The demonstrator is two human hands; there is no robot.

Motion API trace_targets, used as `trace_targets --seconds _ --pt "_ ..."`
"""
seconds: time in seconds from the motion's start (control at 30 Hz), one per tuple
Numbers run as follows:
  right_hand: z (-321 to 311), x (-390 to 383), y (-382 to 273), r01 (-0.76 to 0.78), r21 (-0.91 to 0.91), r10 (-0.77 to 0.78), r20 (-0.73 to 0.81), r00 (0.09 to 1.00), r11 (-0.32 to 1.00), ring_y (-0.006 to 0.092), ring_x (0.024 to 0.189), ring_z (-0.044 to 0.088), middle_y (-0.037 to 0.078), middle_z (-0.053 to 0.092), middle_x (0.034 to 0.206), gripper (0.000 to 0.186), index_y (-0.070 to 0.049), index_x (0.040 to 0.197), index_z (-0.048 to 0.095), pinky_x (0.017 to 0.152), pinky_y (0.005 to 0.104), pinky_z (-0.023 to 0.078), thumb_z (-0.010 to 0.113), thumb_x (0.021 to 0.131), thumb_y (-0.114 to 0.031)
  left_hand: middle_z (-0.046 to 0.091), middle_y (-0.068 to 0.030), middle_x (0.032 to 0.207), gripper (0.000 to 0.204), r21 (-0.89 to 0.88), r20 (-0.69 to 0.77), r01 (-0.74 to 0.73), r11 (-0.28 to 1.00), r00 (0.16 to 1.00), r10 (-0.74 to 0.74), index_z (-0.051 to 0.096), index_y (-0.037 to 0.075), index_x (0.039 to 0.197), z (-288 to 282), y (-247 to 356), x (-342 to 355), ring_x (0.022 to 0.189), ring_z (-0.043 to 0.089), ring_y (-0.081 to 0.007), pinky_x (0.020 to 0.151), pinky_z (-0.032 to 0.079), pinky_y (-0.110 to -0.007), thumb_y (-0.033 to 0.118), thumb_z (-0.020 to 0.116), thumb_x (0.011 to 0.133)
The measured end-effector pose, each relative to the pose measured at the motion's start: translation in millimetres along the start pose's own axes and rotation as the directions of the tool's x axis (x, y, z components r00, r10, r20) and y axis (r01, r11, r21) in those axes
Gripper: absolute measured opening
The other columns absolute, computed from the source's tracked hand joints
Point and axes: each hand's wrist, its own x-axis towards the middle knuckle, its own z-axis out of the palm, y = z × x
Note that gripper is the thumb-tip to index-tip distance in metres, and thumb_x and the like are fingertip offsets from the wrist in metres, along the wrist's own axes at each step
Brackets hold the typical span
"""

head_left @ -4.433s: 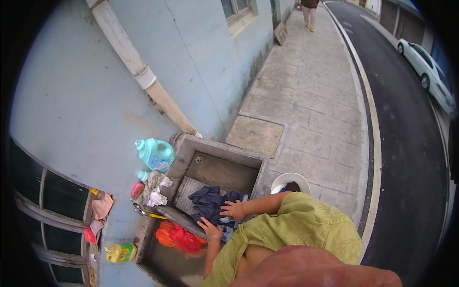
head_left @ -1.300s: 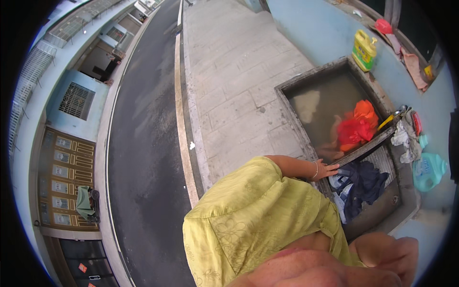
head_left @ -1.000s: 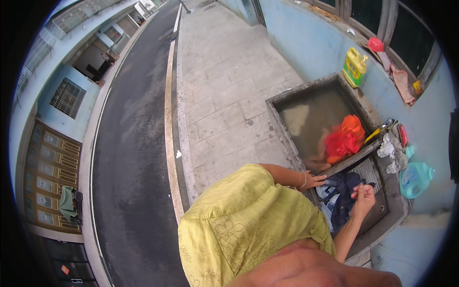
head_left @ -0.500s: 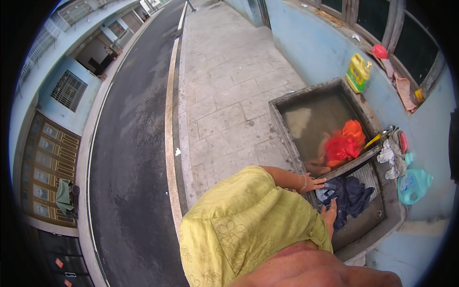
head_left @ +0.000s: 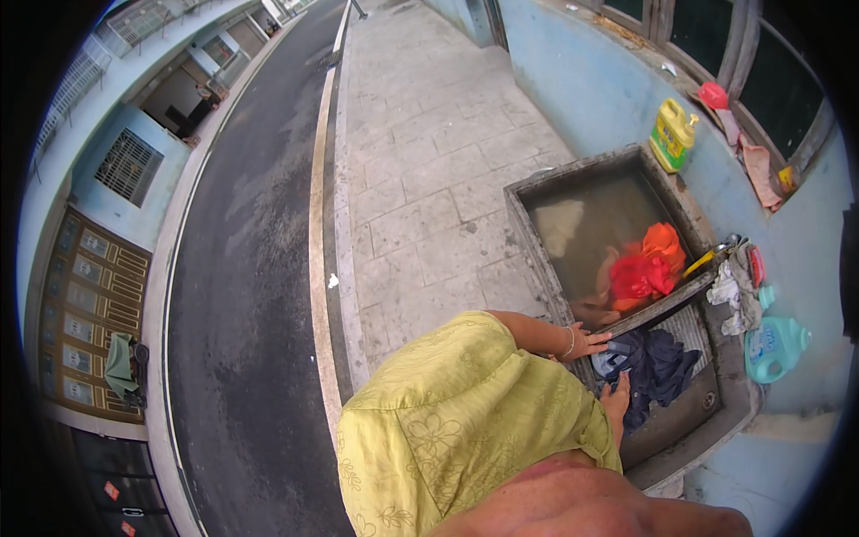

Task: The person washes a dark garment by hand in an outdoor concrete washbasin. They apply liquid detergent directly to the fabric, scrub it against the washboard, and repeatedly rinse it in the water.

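A dark navy garment (head_left: pixel 664 365) lies bunched on the ribbed slab in the nearer basin of a concrete wash sink (head_left: pixel 732 394). A lighter blue-grey patch of cloth (head_left: pixel 610 360) shows at its left side. My left hand (head_left: pixel 586 342), with a bracelet at the wrist, has its fingers stretched out along the basin divider at the garment's edge. Against the garment's near side rests my right hand (head_left: pixel 616 404), its visible fingers apart and extended; part of it is hidden by my yellow-green top (head_left: pixel 474 421).
Red and orange cloth (head_left: pixel 646 268) soaks in the farther, water-filled basin. A yellow detergent jug (head_left: pixel 671 134) stands at its far corner. A yellow-handled brush (head_left: pixel 707 258), rags (head_left: pixel 735 291) and a turquoise bottle (head_left: pixel 774 349) line the right side. Pavement (head_left: pixel 420 188) and a road (head_left: pixel 242 295) stretch left.
Both hands and the navy garment stay in nearly the same place. The whole view has shifted very slightly.
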Motion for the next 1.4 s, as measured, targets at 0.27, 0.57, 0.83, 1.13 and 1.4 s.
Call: trace_targets --seconds 0.27,0.57,0.83,1.13,1.4 --pt "4 -2 4 0.032 0.009 -0.032 -0.028 0.999 0.999 0.0386 0.129 0.039 0.024 0.041 0.139 0.053 0.003 0.132 0.043 0.104 0.043 0.035 0.061 0.084 -0.011 -0.012 -0.0088 0.157 0.102 0.039 0.018 0.037 0.999 0.999 -0.038 0.005 0.017 0.151 -6 7 -2 0.135 0.034 -0.0348 0.106 0.029 -0.055 0.018 0.069 0.072" --pt "-10 -5 1 -0.086 0.218 0.107 -0.086 0.991 0.972 0.038 0.108 0.058 0.024 0.061 0.113 0.036 0.002 0.12 0.056 0.092 0.041 0.046 0.06 0.085 -0.008 0.052 -0.0128 0.128 0.049 0.002 -0.204 -0.075 0.997 0.976 0.074 0.056 0.01 0.125 -41 25 22 0.118 0.049 -0.0307 0.094 0.041 -0.041 0.016 0.062 0.076" --pt "-30 -3 20 -0.054 0.094 0.095 -0.526 0.845 0.994 0.0365 0.113 0.053 0.025 0.051 0.127 0.049 0.002 0.13 0.047 0.094 0.0421 0.044 0.058 0.082 -0.002 0.033 -0.0197 0.146 0.068 0.083 -0.092 -0.092 0.992 0.991 0.1 0.039 0.011 0.14 -49 34 56 0.133 0.039 -0.0286 0.101 0.034 -0.04 0.024 0.062 0.078" --pt "-34 18 -12 -0.403 -0.214 0.415 0.01 0.91 0.89 0.0451 0.127 0.038 0.013 0.013 0.155 0.073 -0.002 0.143 0.031 0.096 0.0493 0.042 0.065 0.081 -0.023 0.03 -0.0185 0.15 0.076 0.289 -0.074 -0.151 0.945 0.981 0.179 0.036 0.013 0.143 -12 21 76 0.134 0.038 -0.0268 0.103 0.026 -0.04 0.033 0.064 0.075" --pt "-39 39 -2 -0.344 -0.363 0.411 0.123 0.904 0.866 0.0347 0.133 0.037 0.024 0.017 0.151 0.077 0.009 0.139 0.03 0.101 0.0415 0.04 0.066 0.081 -0.026 0.02 -0.0179 0.154 0.079 0.306 0.04 -0.16 0.938 0.987 0.155 0.026 0.013 0.147 -33 27 66 0.139 0.029 -0.0257 0.108 0.022 -0.041 0.031 0.061 0.08"
